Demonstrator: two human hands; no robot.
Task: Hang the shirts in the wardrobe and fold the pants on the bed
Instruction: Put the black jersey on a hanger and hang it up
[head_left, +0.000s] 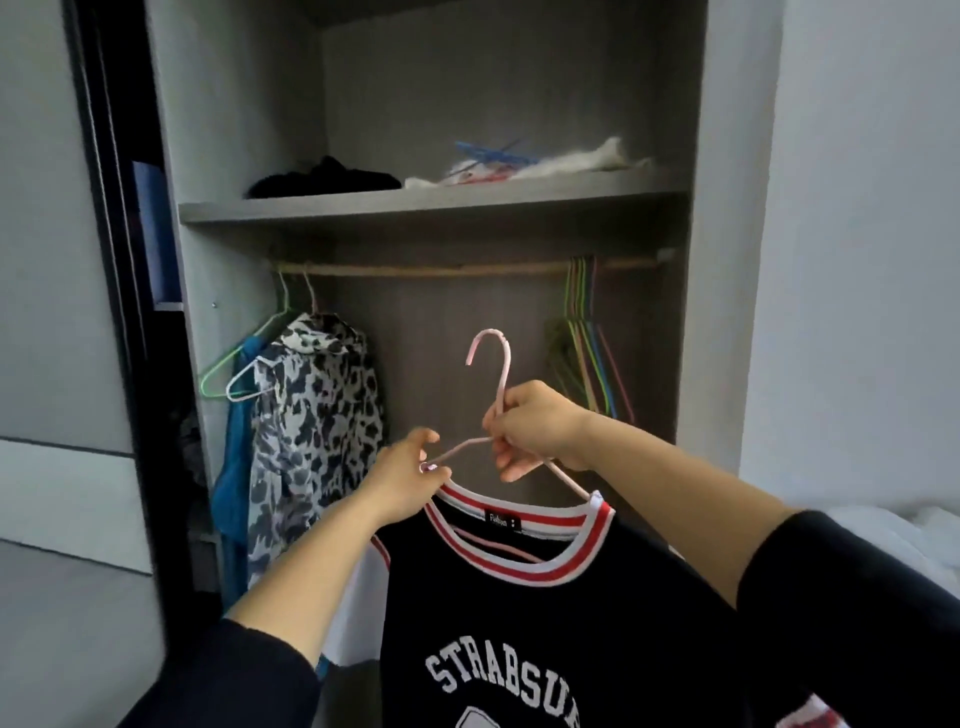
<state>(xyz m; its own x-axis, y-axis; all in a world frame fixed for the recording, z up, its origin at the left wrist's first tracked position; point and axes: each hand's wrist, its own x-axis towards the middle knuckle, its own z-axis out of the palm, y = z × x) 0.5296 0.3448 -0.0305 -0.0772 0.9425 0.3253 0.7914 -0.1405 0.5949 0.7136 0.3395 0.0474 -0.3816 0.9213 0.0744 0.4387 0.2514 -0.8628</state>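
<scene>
I am holding the black shirt on a pink hanger in front of the open wardrobe, below the rail and between the two groups hanging there. The hook is pointing up and is not touching the rail.

My right hand is gripping the hanger at its neck, fingers curled round the point where the hook stem meets the two arms. My left hand is pinching the left end of the hanger, just above the shirt's red-and-white striped collar. The hanger's right arm is passing inside the collar; its left end is sitting outside the collar at my fingertips. The shirt is hanging down from the hanger, its white lettering facing me.

On the left of the rail, a black-and-white patterned garment and a blue garment are hanging side by side, with a green hanger showing beside them. On the right of the rail, a bunch of empty coloured hangers is hanging. The shelf above the rail is carrying a dark bundle of cloth, blue hangers and white fabric. White bedding is showing at the right edge.
</scene>
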